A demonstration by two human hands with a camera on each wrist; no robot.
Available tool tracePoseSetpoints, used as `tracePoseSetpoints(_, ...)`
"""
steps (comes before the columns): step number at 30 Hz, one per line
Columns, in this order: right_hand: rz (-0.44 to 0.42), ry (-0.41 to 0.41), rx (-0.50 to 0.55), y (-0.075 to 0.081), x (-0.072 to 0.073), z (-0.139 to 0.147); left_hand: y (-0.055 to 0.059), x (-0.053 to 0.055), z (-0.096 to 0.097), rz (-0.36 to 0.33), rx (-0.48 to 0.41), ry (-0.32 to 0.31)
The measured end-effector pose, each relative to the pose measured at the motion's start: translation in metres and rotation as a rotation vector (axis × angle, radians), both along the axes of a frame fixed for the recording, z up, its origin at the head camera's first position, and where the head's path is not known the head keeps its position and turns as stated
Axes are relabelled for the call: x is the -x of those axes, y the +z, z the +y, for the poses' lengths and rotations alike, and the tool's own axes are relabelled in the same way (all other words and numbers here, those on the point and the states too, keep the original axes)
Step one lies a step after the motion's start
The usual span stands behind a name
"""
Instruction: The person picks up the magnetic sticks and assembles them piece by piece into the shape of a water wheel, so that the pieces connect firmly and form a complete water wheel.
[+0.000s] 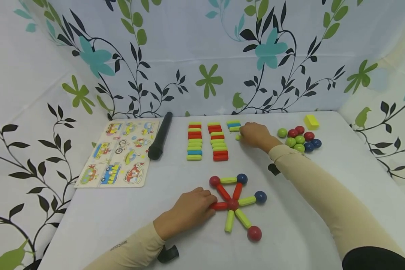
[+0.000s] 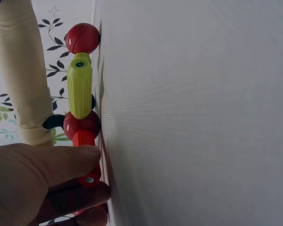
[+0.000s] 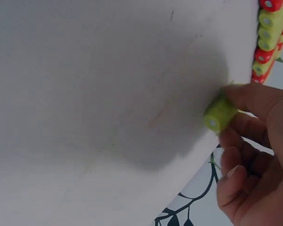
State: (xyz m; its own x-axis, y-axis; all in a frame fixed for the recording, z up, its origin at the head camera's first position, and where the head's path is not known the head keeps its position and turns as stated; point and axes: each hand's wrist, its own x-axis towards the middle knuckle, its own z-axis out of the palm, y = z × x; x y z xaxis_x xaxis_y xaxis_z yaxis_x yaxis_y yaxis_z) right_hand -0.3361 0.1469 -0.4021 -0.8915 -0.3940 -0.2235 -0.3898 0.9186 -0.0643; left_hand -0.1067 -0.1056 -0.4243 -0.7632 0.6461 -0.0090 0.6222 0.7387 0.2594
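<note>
On the white table (image 1: 175, 176), the left hand (image 1: 193, 209) pinches a red stick (image 1: 220, 206) on a star (image 1: 233, 204) of sticks and balls, well in from the back edge. The right hand (image 1: 257, 135) pinches a green stick (image 3: 219, 116) nearer that edge, by a short row (image 1: 234, 124). Two long rows (image 1: 194, 141) lie further left. Loose balls (image 1: 299, 139) and a yellow block (image 1: 311, 122) sit near the back right corner. A picture board (image 1: 99, 161) lies along the left edge.

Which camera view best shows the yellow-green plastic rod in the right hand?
The right wrist view: the yellow-green plastic rod shows its side and end up close, pinched by the right hand. The head view shows only its tip; the left wrist view, none.
</note>
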Motion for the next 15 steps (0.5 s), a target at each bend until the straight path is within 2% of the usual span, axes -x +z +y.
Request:
tracePoseSetpoints(5, -0.112, -0.027, 0.198, 0.004, -0.025, 0.013, 0.000, 0.000, -0.001, 0.001, 0.001, 0.008)
tracePoseSetpoints(10, -0.286, 0.007, 0.423, 0.003, -0.069, 0.035, -0.001, 0.000, -0.001, -0.003, 0.001, 0.006)
tracePoseSetpoints(13, -0.399, 0.007, 0.508, 0.003, -0.095, 0.046, -0.001, 0.001, 0.000, -0.007, 0.000, 0.002)
tracePoseSetpoints(15, -0.448, -0.001, 0.541, 0.002, -0.107, 0.050, -0.002, 0.002, 0.001, -0.013, 0.001, 0.001)
